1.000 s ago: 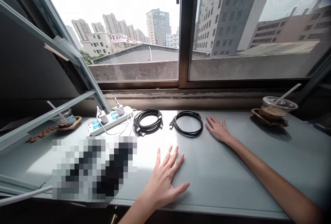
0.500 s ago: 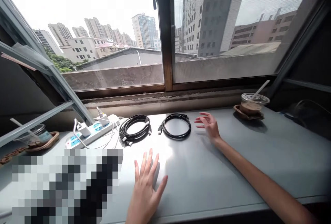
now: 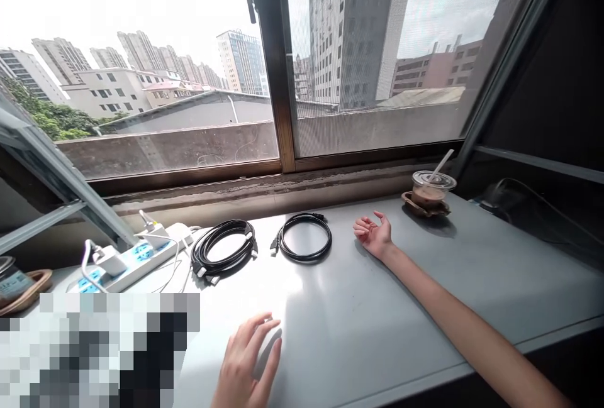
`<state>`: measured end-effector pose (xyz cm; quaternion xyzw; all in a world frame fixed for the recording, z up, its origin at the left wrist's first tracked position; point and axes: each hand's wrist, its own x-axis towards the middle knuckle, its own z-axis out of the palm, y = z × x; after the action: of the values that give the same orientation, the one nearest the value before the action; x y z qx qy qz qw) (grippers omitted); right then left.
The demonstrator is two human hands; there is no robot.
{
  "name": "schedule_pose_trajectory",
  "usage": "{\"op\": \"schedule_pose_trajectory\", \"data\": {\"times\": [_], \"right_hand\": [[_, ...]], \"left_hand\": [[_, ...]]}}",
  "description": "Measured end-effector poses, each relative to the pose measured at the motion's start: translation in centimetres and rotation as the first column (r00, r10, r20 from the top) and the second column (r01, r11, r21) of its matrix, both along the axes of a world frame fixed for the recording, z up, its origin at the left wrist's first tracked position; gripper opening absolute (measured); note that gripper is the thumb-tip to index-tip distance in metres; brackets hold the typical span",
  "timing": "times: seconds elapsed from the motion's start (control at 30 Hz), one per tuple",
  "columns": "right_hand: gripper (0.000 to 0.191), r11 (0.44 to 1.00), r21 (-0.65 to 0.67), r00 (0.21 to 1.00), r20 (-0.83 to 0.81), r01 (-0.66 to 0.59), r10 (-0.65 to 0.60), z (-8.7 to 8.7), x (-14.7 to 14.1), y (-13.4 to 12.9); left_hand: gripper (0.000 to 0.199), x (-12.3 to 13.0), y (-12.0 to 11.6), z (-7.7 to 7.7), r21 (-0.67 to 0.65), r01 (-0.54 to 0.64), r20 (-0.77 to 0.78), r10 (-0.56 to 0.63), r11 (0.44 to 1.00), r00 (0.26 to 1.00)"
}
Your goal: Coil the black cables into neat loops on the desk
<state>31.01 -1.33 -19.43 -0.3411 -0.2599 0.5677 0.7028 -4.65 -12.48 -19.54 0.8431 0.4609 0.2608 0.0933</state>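
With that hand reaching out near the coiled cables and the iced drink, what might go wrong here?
1. The right hand lies open, palm up, between the thinner black coiled cable and the clear plastic cup of iced coffee with a straw; a sweep to the right might tip the cup onto the grey tabletop.
2. A spill there could run toward the white power strip with blue sockets.
3. The thicker black coiled cable lies right beside the strip's white leads, so pulling it might snag them.

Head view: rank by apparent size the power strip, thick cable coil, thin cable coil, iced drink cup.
1. power strip
2. thick cable coil and thin cable coil: near alike, unranked
3. iced drink cup, though it stands farthest off
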Motion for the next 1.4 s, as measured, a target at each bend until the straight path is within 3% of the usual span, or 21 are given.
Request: {"op": "schedule_pose_trajectory", "data": {"times": [0.13,0.43,0.67,0.93,1.0,1.07,1.2,1.3,1.4], "right_hand": [[0.043,0.995,0.050,0.990,-0.112,-0.082,0.087,-0.5,-0.3,-0.2],[0.050,0.962,0.071,0.927,-0.256,-0.265,0.275,-0.9,-0.5,-0.4],[0.052,0.953,0.072,0.898,-0.320,-0.295,0.302,-1.2,-0.2,-0.2],[0.052,0.956,0.069,0.882,-0.372,-0.285,0.289,-0.9,-0.5,-0.5],[0.052,0.956,0.068,0.875,-0.389,-0.284,0.288,-0.8,-0.6,-0.6],[0.052,0.957,0.069,0.868,-0.407,-0.281,0.284,-0.7,-0.6,-0.7],[0.051,0.960,0.072,0.860,-0.429,-0.272,0.276,-0.5,-0.7,-0.9],[0.051,0.959,0.073,0.858,-0.434,-0.273,0.277,-0.4,-0.9,-1.0],[0.051,0.959,0.065,0.855,-0.439,-0.276,0.276,-0.3,-1.1,-1.0]], "left_hand": [[0.020,0.4,0.0,0.4,-0.017,0.075,0.015,-0.075,0.997,0.997],[0.020,0.9,-0.1,0.5,-0.005,0.031,0.067,-0.031,0.999,0.997],[0.018,0.7,-0.1,0.7,0.018,0.069,0.015,-0.069,0.997,0.997],[0.014,1.0,-1.0,0.4,0.156,0.078,0.147,-0.101,0.985,0.984],[0.015,1.5,-0.8,1.5,0.230,0.042,0.200,-0.089,0.972,0.976],[0.018,2.4,-0.4,3.6,0.271,-0.010,0.281,-0.069,0.962,0.957],[0.018,4.2,1.6,9.6,0.421,-0.001,0.237,-0.109,0.907,0.965],[0.025,4.7,4.3,14.1,0.429,-0.030,0.177,-0.052,0.903,0.983],[0.031,4.5,7.4,17.8,0.354,-0.202,0.291,0.098,0.913,0.952]]}}
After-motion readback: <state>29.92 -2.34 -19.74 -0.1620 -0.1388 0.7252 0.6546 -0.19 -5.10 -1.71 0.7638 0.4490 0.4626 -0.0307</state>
